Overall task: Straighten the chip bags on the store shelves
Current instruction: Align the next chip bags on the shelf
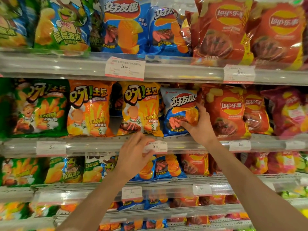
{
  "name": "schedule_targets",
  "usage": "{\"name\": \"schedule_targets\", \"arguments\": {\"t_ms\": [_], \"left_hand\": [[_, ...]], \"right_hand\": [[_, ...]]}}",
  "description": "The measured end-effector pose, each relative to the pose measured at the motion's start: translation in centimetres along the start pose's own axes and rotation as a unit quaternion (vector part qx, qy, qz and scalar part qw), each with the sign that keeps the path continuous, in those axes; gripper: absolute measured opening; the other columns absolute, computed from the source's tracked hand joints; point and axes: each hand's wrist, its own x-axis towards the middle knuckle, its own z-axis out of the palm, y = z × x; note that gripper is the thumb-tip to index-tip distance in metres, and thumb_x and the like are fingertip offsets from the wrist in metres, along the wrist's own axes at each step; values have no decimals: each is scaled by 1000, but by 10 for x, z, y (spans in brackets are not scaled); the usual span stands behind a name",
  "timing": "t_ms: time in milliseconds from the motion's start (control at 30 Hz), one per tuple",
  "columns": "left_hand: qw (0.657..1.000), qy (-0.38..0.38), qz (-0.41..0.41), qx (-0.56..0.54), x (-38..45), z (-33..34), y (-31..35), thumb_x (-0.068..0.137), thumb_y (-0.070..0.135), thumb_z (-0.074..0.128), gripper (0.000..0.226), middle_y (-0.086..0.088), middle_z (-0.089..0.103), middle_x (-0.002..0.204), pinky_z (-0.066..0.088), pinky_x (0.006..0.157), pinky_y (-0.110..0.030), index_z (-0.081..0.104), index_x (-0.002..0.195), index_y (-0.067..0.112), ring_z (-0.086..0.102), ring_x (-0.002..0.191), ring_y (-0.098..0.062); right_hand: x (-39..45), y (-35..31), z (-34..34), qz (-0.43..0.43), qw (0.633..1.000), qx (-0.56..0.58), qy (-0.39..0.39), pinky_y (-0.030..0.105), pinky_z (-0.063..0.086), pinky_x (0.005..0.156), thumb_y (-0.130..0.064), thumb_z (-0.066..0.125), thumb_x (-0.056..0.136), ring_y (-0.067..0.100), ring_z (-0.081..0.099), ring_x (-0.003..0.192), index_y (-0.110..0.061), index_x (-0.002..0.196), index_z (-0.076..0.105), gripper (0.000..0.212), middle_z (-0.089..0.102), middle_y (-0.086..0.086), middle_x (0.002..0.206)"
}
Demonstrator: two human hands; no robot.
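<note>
A blue chip bag (178,105) stands on the middle shelf (100,144), tilted a little to the left, between a yellow bag (140,109) and a red Lay's bag (228,112). My right hand (200,125) grips the blue bag's lower right corner, thumb across its front. My left hand (135,154) hovers in front of the shelf edge below the yellow bag, fingers apart and slightly curled, holding nothing, beside a price tag (156,146).
Orange (90,109) and green (38,107) bags fill the middle shelf's left side. A dark gap (115,114) opens between the orange and yellow bags. Rows of blue, green and red bags fill the shelves above and below. Clear plastic rails front each shelf.
</note>
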Motion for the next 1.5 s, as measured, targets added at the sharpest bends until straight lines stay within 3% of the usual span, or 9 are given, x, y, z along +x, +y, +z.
{"name": "schedule_targets", "arguments": {"t_ms": [167, 367, 600, 933, 1100, 1233, 1300, 1367, 1500], "left_hand": [[1000, -6, 5, -3, -1, 0, -1, 85, 38, 73, 37, 8, 52, 105, 52, 77, -34, 63, 120, 29, 57, 99, -13], [1000, -10, 4, -11, 0, -4, -1, 85, 35, 75, 37, 7, 54, 106, 52, 75, -32, 63, 119, 26, 56, 99, -14], [1000, -8, -7, -13, -1, -5, 2, 83, 32, 76, 36, 6, 55, 106, 46, 76, -25, 64, 117, 26, 55, 100, -13], [999, -10, -19, -34, -2, -7, 6, 86, 32, 74, 34, 6, 53, 106, 43, 77, -23, 64, 117, 23, 50, 101, -11], [994, -26, -19, -106, -7, -12, 6, 93, 31, 66, 35, 6, 53, 113, 46, 90, -32, 62, 126, 20, 50, 108, -13], [980, -15, -52, -194, -20, -24, 6, 97, 29, 61, 33, 14, 50, 123, 47, 98, -24, 60, 129, 22, 53, 112, -2], [976, 4, -69, -208, -24, -31, 0, 96, 28, 60, 32, 18, 49, 120, 48, 97, -23, 60, 128, 25, 54, 110, 1], [973, 16, -86, -213, -23, -40, -8, 96, 27, 60, 33, 18, 48, 118, 50, 95, -26, 58, 129, 28, 54, 109, 0], [969, 41, -102, -219, -8, -60, -19, 97, 26, 60, 35, 13, 46, 119, 48, 94, -23, 57, 132, 24, 56, 102, 1]], "right_hand": [[4, 2, 0, -5, 999, -45, -16, 46, 42, 110, -43, 84, 77, 25, 44, 132, -29, 154, 23, 99, 39, 8, 145], [0, 6, 2, -14, 995, -85, -42, 54, 46, 106, -62, 75, 73, 28, 49, 134, -36, 156, 12, 107, 44, 4, 150], [0, 11, 5, -30, 994, -102, -35, 46, 48, 104, -47, 77, 83, 25, 50, 134, -24, 159, 11, 103, 47, 2, 151], [-25, 10, 17, -50, 961, -268, 53, 58, 44, 103, -62, 53, 93, 44, 52, 126, -11, 157, 22, 88, 52, 25, 139], [-64, 19, 28, -47, 954, -286, 79, 56, 23, 121, -65, 34, 95, 40, 26, 149, -10, 158, 22, 84, 32, 23, 159], [-98, 22, 40, -57, 965, -249, 53, 49, 13, 125, -67, 29, 95, 33, 4, 156, -13, 160, 18, 85, 11, 18, 167], [-113, 20, 46, -68, 969, -235, 44, 46, 14, 124, -67, 34, 97, 30, 2, 156, -16, 160, 20, 82, 8, 14, 168], [-125, 15, 49, -67, 971, -228, 33, 45, 20, 121, -60, 45, 98, 30, 14, 155, -19, 159, 25, 76, 11, 12, 168], [-124, -1, 49, -75, 968, -239, 38, 49, 53, 98, -49, 55, 96, 33, 47, 136, -20, 151, 39, 65, 36, 9, 158]]}}
